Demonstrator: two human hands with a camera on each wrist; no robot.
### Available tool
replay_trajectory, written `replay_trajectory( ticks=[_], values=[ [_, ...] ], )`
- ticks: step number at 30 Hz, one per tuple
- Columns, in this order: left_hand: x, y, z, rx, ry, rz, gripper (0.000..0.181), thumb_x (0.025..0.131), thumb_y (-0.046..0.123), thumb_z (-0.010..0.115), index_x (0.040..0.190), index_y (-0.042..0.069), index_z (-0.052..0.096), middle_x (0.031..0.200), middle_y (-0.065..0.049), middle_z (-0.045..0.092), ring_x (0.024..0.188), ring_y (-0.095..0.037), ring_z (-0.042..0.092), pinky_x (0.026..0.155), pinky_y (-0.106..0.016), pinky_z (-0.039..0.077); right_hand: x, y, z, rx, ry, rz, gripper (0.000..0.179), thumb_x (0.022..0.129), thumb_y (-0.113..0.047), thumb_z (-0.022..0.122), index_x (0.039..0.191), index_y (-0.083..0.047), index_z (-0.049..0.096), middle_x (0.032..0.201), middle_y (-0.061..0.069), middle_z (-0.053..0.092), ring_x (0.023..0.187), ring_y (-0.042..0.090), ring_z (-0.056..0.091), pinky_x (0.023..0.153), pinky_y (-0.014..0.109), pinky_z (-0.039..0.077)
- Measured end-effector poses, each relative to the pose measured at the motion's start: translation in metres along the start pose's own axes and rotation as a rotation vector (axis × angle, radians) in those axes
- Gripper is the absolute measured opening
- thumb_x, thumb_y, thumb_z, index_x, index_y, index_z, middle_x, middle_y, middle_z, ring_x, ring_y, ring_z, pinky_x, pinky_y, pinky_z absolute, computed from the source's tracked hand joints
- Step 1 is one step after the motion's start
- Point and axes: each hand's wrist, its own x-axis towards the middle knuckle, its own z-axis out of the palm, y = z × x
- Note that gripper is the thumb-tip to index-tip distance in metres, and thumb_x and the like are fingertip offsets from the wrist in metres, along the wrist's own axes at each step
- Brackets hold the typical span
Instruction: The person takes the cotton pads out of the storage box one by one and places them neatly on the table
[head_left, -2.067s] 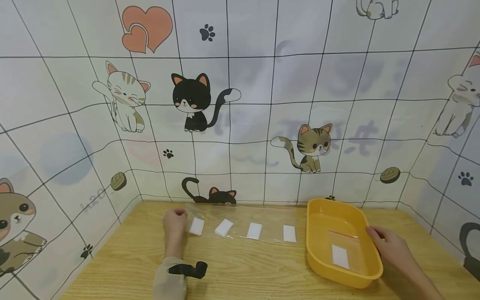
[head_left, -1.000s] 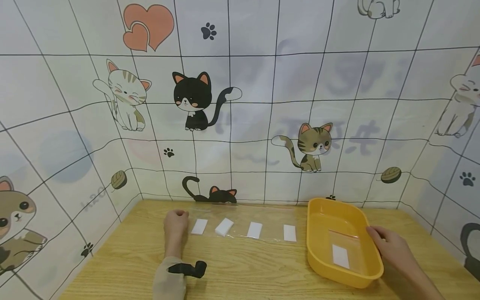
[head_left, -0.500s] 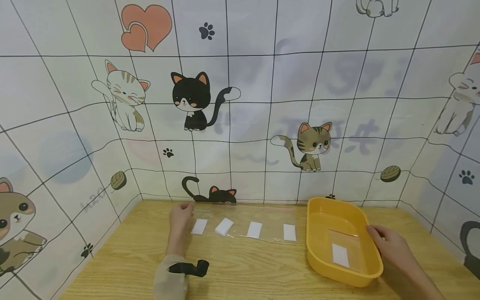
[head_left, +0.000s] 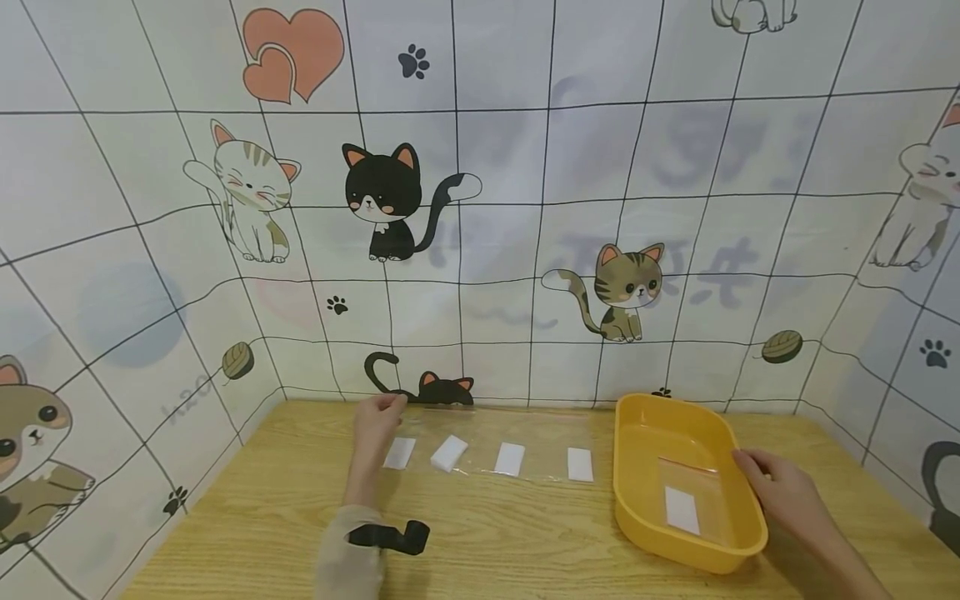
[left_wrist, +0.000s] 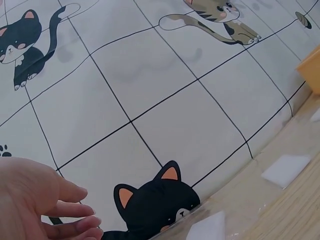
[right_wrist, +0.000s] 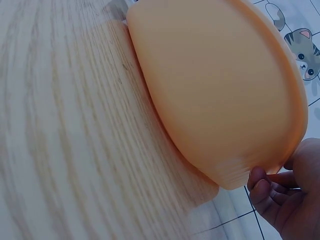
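Observation:
In the head view my left hand (head_left: 377, 423) hovers at the back left of the table, over the end of a row of clear plastic bags (head_left: 476, 429). Its fingers are relaxed and hold nothing in the left wrist view. White flat rectangles lie in the bags, among them a tilted one (head_left: 448, 453) and the leftmost one (head_left: 401, 453), partly behind my hand. My right hand (head_left: 783, 492) grips the right rim of a yellow plastic tray (head_left: 675, 550). Inside the tray is a clear zip bag (head_left: 705, 483) with a red seal line and a white rectangle (head_left: 682, 509).
The wooden table (head_left: 480, 533) meets a wall covering (head_left: 495, 308) with printed cats right behind the bags. A black strap (head_left: 390, 537) circles my left wrist. The tray's outer side fills much of the right wrist view.
My left hand has moved right and back from the row's left end. The leftmost white rectangle shifted slightly and lies flatter than two seconds ago. Right hand and tray have stayed put.

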Motion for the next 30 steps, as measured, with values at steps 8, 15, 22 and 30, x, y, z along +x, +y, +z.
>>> replay_trajectory(
  ticks=[8, 15, 22, 30],
  values=[
    [-0.004, 0.010, 0.016, -0.025, -0.036, 0.024, 0.027, 0.099, 0.011, 0.060, 0.111, -0.013, 0.066, 0.106, -0.023, 0.066, 0.086, -0.027, 0.063, 0.072, -0.027, 0.049, -0.001, 0.002, 0.000, 0.000, 0.009, -0.012, 0.064, 0.110, -0.036, 0.035, 0.129, 0.023, 0.049, 0.124, 0.041, 0.056, 0.113, 0.058, 0.053, 0.088, 0.066, 0.047],
    [-0.009, 0.020, 0.027, -0.013, -0.098, 0.055, 0.031, 0.101, 0.015, 0.059, 0.117, -0.011, 0.065, 0.109, -0.024, 0.067, 0.094, -0.036, 0.065, 0.079, -0.039, 0.052, -0.001, 0.005, 0.000, 0.000, 0.016, -0.025, 0.064, 0.110, -0.036, 0.035, 0.129, 0.023, 0.049, 0.124, 0.041, 0.056, 0.112, 0.058, 0.053, 0.088, 0.066, 0.047],
    [-0.011, 0.027, 0.038, 0.044, -0.106, 0.080, 0.030, 0.099, 0.018, 0.062, 0.114, -0.008, 0.067, 0.105, -0.019, 0.069, 0.095, -0.039, 0.067, 0.077, -0.039, 0.052, -0.001, 0.004, 0.001, -0.007, 0.018, -0.034, 0.063, 0.110, -0.035, 0.035, 0.129, 0.024, 0.049, 0.124, 0.042, 0.056, 0.112, 0.059, 0.053, 0.087, 0.066, 0.047],
    [-0.018, 0.037, 0.050, 0.082, -0.143, 0.153, 0.025, 0.099, 0.015, 0.063, 0.109, -0.006, 0.071, 0.097, -0.017, 0.072, 0.080, -0.027, 0.068, 0.071, -0.034, 0.051, 0.001, 0.004, 0.001, -0.015, 0.013, -0.039, 0.062, 0.110, -0.034, 0.035, 0.128, 0.024, 0.049, 0.123, 0.042, 0.055, 0.112, 0.060, 0.052, 0.087, 0.066, 0.047]
  ],
)
